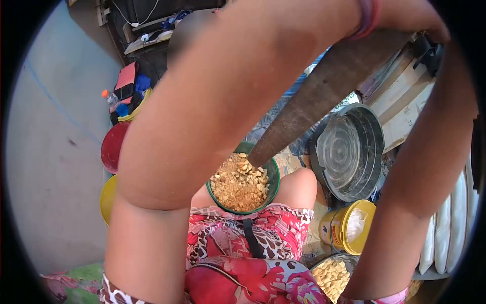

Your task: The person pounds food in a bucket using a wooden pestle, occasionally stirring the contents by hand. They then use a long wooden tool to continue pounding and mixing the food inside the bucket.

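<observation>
A long brown tapered wooden pole [324, 91] slants from the upper right down to a green bowl [276, 185] between my knees. Its narrow end rests at the chunks and crumbs [240, 187] in the bowl, which are tan and orange-brown. My left arm crosses the view, and my left hand [412, 17], beyond a reddish wristband, is closed round the pole's wide top end at the upper right edge. My right forearm rises along the right side towards the same end; the fingers of my right hand cannot be made out there.
A black basin [374, 147] stands right of the bowl. Below it are a yellow bucket [362, 223] with a whitish bag and a container of pale chunks [331, 278]. Red [111, 147] and yellow [107, 200] vessels stand at the left. White filled bags [443, 238] lie at the far right.
</observation>
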The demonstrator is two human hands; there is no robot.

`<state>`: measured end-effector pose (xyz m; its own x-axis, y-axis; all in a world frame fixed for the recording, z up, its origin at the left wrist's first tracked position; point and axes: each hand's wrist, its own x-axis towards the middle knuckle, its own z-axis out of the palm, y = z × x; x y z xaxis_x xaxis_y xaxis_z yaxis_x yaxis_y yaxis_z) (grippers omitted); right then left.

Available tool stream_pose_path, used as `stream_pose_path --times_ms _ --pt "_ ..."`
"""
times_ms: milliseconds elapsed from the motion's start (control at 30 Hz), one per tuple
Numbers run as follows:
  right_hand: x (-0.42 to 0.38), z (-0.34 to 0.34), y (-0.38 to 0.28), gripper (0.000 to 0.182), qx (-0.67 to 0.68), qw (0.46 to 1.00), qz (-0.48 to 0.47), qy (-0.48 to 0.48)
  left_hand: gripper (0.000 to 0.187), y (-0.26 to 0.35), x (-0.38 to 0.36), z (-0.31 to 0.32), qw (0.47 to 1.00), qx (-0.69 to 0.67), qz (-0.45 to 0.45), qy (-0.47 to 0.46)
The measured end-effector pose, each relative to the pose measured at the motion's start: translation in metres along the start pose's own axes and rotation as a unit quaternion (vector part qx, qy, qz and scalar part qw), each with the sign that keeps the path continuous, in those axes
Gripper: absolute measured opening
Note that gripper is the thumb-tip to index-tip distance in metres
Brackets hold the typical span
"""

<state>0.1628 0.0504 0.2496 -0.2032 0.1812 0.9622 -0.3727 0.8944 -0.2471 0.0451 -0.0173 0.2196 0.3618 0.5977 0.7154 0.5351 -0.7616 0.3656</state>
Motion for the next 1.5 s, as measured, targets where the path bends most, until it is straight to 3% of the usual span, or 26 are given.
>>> stream_pose_path --times_ms 100,133,167,200,233,267,300,433,500,567,633,700,767,833,900,967,1000,1033,1067,1100,1133,1167,1200,1233,1400,1500 --pt "-0.035 -0.008 0.025 0.056 -0.057 0.994 0.055 0.078 0.071 -0.063 -0.024 0.052 0.985 -0.011 -0.165 0.039" --pt "-0.079 -0.004 0.049 0.059 -0.129 0.979 0.099 0.126 0.079 -0.092 -0.068 0.094 0.982 -0.056 -0.125 0.133" --pt "-0.146 0.011 0.081 0.061 -0.163 0.964 0.144 0.152 0.086 -0.126 -0.115 0.127 0.967 -0.198 -0.132 0.094" --pt "-0.238 0.026 0.13 0.049 -0.175 0.968 0.151 0.1 0.058 -0.165 -0.179 0.181 0.967 -0.109 -0.153 0.175" --pt "-0.342 0.064 0.156 0.052 -0.129 0.964 0.193 0.132 0.056 -0.199 -0.254 0.228 0.909 -0.272 -0.277 0.151" --pt "-0.42 0.089 0.168 0.051 -0.123 0.942 0.297 0.097 0.056 -0.242 -0.321 0.262 0.878 -0.292 -0.371 0.084" --pt "-0.418 0.101 0.15 0.047 0.023 0.914 0.364 0.177 0.058 -0.243 -0.333 0.268 0.85 -0.319 -0.409 0.09" --pt "-0.401 0.08 0.139 0.048 0.05 0.917 0.381 0.106 0.055 -0.248 -0.324 0.263 0.918 -0.221 -0.325 0.052" --pt "-0.376 0.068 0.125 0.051 -0.01 0.949 0.312 0.027 0.056 -0.223 -0.3 0.246 0.886 -0.295 -0.35 0.078" --pt "-0.344 0.064 0.114 0.063 0.014 0.956 0.284 0.071 0.059 -0.199 -0.276 0.222 0.905 -0.23 -0.356 0.031" --pt "-0.265 0.055 0.086 0.068 0.031 0.966 0.231 0.111 0.063 -0.172 -0.227 0.186 0.94 -0.205 -0.269 0.042" --pt "-0.189 0.032 0.067 0.071 -0.116 0.975 0.109 0.153 0.067 -0.129 -0.154 0.141 0.963 -0.208 -0.157 0.07" --pt "-0.096 0.001 0.034 0.043 -0.341 0.931 -0.047 0.118 0.083 -0.088 -0.089 0.088 0.976 -0.182 -0.112 0.049" --pt "-0.037 -0.013 0.004 0.039 -0.093 0.994 0.011 0.055 0.069 -0.046 -0.036 0.051 0.984 -0.089 -0.099 0.119" --pt "-0.015 -0.011 -0.007 0.036 -0.028 0.999 0.004 0.016 0.044 -0.033 0.012 0.032 0.998 -0.051 -0.023 0.023" --pt "-0.007 -0.013 -0.004 0.034 -0.008 1.0 0.009 0.006 0.022 -0.034 0.006 0.028 0.983 0.043 0.171 0.055" --pt "-0.01 -0.017 0.002 0.033 -0.001 1.0 0.023 0.005 0.022 -0.038 0.0 0.036 0.983 0.043 0.173 0.053" --pt "-0.012 -0.026 0.011 0.033 0.007 0.999 0.047 0.006 0.027 -0.05 -0.017 0.054 0.992 -0.038 0.09 0.08" --pt "-0.012 -0.105 0.058 0.032 0.077 0.98 0.177 -0.054 0.041 -0.068 -0.04 0.079 0.987 -0.118 0.007 0.106" --pt "-0.08 -0.048 0.057 0.045 -0.14 0.984 0.109 0.023 0.058 -0.089 -0.067 0.106 0.968 -0.198 -0.078 0.132" --pt "-0.148 0.01 0.056 0.067 -0.358 0.922 0.082 0.119 0.067 -0.122 -0.114 0.14 0.97 -0.187 -0.127 0.092" --pt "-0.257 0.014 0.126 0.092 -0.244 0.94 0.225 0.081 0.066 -0.152 -0.18 0.189 0.94 -0.233 -0.202 0.143" --pt "-0.368 0.05 0.162 0.094 -0.219 0.918 0.324 0.067 0.065 -0.196 -0.252 0.239 0.879 -0.366 -0.271 0.14" --pt "-0.392 0.085 0.154 0.046 -0.026 0.937 0.289 0.195 0.064 -0.23 -0.298 0.263 0.892 -0.315 -0.32 0.048" --pt "-0.393 0.075 0.139 0.045 -0.004 0.931 0.354 0.093 0.068 -0.24 -0.315 0.259 0.873 -0.328 -0.361 -0.02" --pt "-0.377 0.086 0.122 0.045 -0.033 0.931 0.315 0.179 0.067 -0.218 -0.308 0.252 0.869 -0.33 -0.366 0.041"
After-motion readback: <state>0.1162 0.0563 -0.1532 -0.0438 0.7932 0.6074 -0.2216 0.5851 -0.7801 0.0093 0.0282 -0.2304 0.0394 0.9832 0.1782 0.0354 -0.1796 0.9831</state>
